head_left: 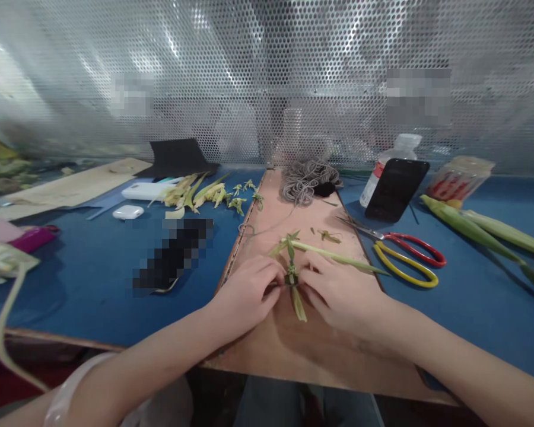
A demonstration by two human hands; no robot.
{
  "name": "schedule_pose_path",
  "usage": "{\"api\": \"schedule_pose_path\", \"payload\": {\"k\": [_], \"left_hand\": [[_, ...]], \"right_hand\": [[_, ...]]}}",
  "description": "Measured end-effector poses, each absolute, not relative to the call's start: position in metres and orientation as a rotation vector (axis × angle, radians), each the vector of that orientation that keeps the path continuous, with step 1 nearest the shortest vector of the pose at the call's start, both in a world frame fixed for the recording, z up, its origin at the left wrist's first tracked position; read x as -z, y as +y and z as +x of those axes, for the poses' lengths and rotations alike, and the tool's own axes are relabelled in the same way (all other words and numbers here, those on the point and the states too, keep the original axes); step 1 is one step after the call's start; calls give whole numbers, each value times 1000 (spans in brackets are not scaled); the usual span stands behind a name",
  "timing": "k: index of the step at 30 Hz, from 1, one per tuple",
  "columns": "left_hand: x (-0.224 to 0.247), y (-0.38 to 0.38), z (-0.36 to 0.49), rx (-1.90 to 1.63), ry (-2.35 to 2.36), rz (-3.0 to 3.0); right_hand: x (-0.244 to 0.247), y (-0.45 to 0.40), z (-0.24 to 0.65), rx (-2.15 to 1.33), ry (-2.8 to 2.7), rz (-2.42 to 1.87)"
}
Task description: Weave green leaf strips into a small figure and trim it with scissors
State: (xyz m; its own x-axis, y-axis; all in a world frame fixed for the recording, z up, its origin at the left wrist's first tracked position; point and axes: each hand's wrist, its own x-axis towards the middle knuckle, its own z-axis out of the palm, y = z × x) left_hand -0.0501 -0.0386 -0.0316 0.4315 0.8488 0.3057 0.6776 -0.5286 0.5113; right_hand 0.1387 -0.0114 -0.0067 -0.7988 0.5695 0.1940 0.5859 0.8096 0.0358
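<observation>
Between my hands is a small bundle of green leaf strips (292, 268), with a dark band round its middle and pale strip ends hanging toward me. From one side my left hand (253, 290) pinches it at the band, thumb and fingers closed. On the opposite side my right hand (338, 287) is closed on it too, its fingers curled. Exactly what lies between the fingertips is partly hidden. Just beyond the hands, a long pale-green leaf strip (333, 254) slants over the wooden board (280, 356), near some leaf scraps (329, 236).
Grey yarn (309, 181) lies at the board's far end. Scissors (404, 255), a propped phone (397, 190), a bottle (404, 145) and long green leaves (476, 222) are to the right. Leftward are finished-looking leaf pieces (204, 193), another phone (173, 255) and an earbud case (128, 212).
</observation>
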Motion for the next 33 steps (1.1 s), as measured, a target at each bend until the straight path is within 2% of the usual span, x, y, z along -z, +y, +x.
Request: {"api": "schedule_pose_path", "payload": {"k": [5, 20, 33], "left_hand": [[33, -38, -50, -759, 1293, 2377], [29, -39, -48, -830, 1360, 2248], [29, -45, -47, -778, 1559, 2329]], "right_hand": [[9, -10, 137, 115, -2828, -750], [9, -15, 133, 113, -2763, -845], [19, -17, 131, 378, -2722, -778]]}}
